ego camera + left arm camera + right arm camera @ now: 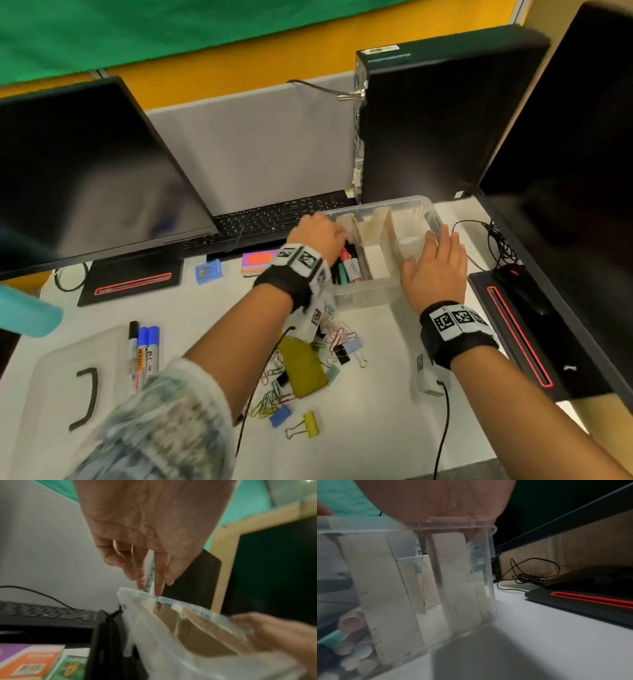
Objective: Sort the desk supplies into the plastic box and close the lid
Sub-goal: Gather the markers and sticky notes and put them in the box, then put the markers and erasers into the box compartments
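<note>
A clear plastic box [368,294] with cardboard dividers stands open in the middle of the desk. Several markers [347,265] lie in its left compartment. My left hand [318,236] hangs over that compartment; in the left wrist view its fingers [142,574] point down loosely above the box rim [171,601] and hold nothing. My right hand [438,260] rests flat on the box's right side with straight fingers; its palm [436,500] sits on the rim [453,526]. Three loose markers [144,353] lie beside the lid [78,387] at the lower left.
Binder clips [335,342], paper clips [270,397] and an olive pouch [303,366] lie in front of the box. Sticky notes [258,262] and a small blue box [209,271] sit near the keyboard [274,219]. A computer tower [428,120] stands behind; a mouse [513,274] lies at the right.
</note>
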Motion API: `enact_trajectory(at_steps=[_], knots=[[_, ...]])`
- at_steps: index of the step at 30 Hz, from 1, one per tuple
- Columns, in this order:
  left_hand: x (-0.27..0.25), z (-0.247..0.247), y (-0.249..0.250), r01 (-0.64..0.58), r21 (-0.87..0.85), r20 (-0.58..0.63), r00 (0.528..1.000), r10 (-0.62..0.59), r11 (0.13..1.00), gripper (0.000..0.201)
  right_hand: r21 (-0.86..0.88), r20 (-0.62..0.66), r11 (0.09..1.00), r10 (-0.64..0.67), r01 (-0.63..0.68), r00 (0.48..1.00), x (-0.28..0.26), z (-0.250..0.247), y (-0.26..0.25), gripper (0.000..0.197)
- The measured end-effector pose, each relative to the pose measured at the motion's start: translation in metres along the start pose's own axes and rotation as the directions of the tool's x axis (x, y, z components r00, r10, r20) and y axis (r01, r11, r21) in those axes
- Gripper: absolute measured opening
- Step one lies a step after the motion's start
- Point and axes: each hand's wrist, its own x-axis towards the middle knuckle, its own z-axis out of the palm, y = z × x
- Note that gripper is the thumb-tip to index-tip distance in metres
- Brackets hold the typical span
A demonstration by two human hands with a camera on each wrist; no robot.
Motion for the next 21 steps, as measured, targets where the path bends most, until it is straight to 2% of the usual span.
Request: enact_trajectory(at_steps=[3,5,7,9,12,14,15,16,17,19,21], knots=[[-0.030,-0.006,-0.034,0.040,-0.191,-0.131,0.989,-0.066,0.981,0.030,0.017,0.004,1.000,-0.004,0.004,1.000,0.000,0.001,0.001,0.063],[-0.056,0.001,-0.060,0.100,-0.237,-0.108,0.986,-0.129,0.966,0.030,0.056,-0.028,0.998,-0.014,0.016,1.000,-0.002,-0.001,-0.002,0.060],[-0.084,0.016,-0.086,0.157,-0.231,-0.053,0.983,-0.174,0.960,0.030,0.134,-0.090,0.988,-0.068,0.080,0.994,-0.011,-0.008,-0.014,0.055],[-0.110,0.036,-0.111,0.229,-0.212,0.011,0.973,-0.232,0.950,0.029,0.193,-0.169,0.956,-0.189,0.220,0.967,-0.028,-0.017,-0.035,0.048],[-0.143,0.063,-0.141,0.324,-0.220,0.101,0.946,-0.309,0.920,0.028,0.216,-0.202,0.826,-0.484,0.521,0.851,-0.063,-0.022,-0.072,0.036],[-0.160,0.079,-0.159,0.312,-0.195,0.125,0.948,-0.292,0.930,0.029,0.237,-0.093,0.717,-0.655,0.656,0.750,-0.082,-0.013,-0.094,0.029],[-0.167,0.085,-0.167,0.321,-0.174,0.131,0.944,-0.301,0.931,0.029,0.265,0.000,0.697,-0.691,0.666,0.723,-0.090,-0.007,-0.104,0.027],[-0.174,0.088,-0.172,0.341,-0.146,0.132,0.937,-0.323,0.929,0.031,0.297,0.113,0.720,-0.679,0.628,0.725,-0.098,-0.001,-0.113,0.029],[-0.180,0.091,-0.177,0.360,-0.137,0.117,0.931,-0.346,0.923,0.036,0.307,0.248,0.775,-0.626,0.553,0.739,-0.104,0.006,-0.120,0.037],[-0.190,0.095,-0.184,0.360,-0.138,0.096,0.932,-0.349,0.923,0.048,0.210,0.505,0.894,-0.446,0.396,0.739,-0.113,0.022,-0.127,0.068],[-0.195,0.099,-0.190,0.323,-0.155,0.086,0.946,-0.313,0.934,0.057,0.113,0.625,0.942,-0.315,0.316,0.714,-0.121,0.034,-0.130,0.093]])
